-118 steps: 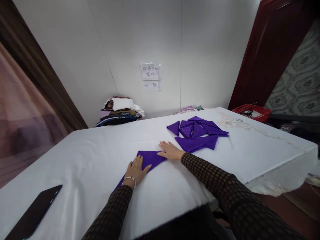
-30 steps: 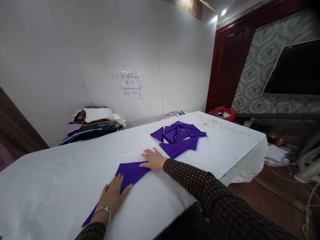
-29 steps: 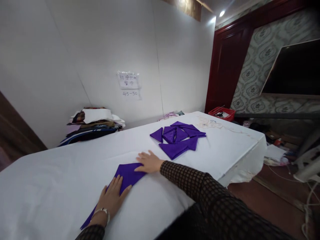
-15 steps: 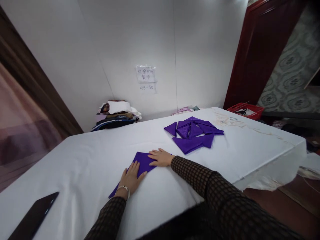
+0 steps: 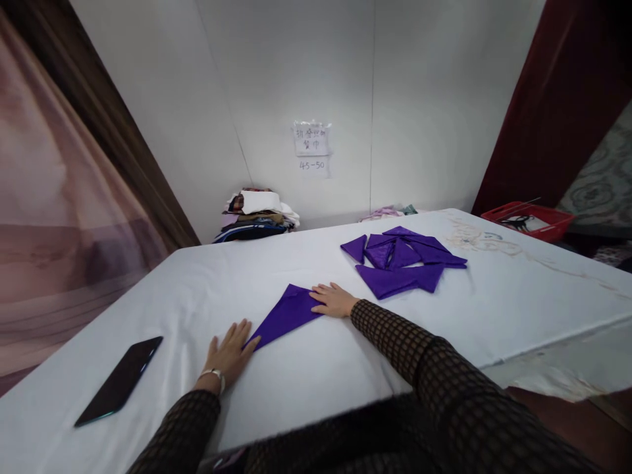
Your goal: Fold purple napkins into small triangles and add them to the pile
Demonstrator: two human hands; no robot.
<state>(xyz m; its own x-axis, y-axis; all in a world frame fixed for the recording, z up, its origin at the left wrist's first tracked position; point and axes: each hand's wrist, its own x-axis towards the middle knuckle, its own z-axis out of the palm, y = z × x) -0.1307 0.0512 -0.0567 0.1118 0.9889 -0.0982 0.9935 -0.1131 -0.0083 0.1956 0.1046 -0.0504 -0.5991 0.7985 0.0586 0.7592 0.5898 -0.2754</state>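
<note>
A purple cloth napkin (image 5: 289,312), folded into a long triangle, lies flat on the white-covered table (image 5: 197,289). My left hand (image 5: 228,352) rests flat with fingers spread, its fingertips on the triangle's near left tip. My right hand (image 5: 333,300) lies flat on the triangle's right corner, fingers stretched out. Both arms wear dark checked sleeves; a bracelet sits on the left wrist.
Several folded purple triangles (image 5: 402,260) lie in a pile beyond my right hand. A black phone (image 5: 120,380) lies at the table's near left. Stacked fabrics (image 5: 257,215) sit against the back wall, a red basket (image 5: 528,219) at the right, a paper sign (image 5: 311,140) on the wall.
The view has swung back left. My left hand slid down off the cloth's middle to its near left tip; the right hand stays on the right corner.
</note>
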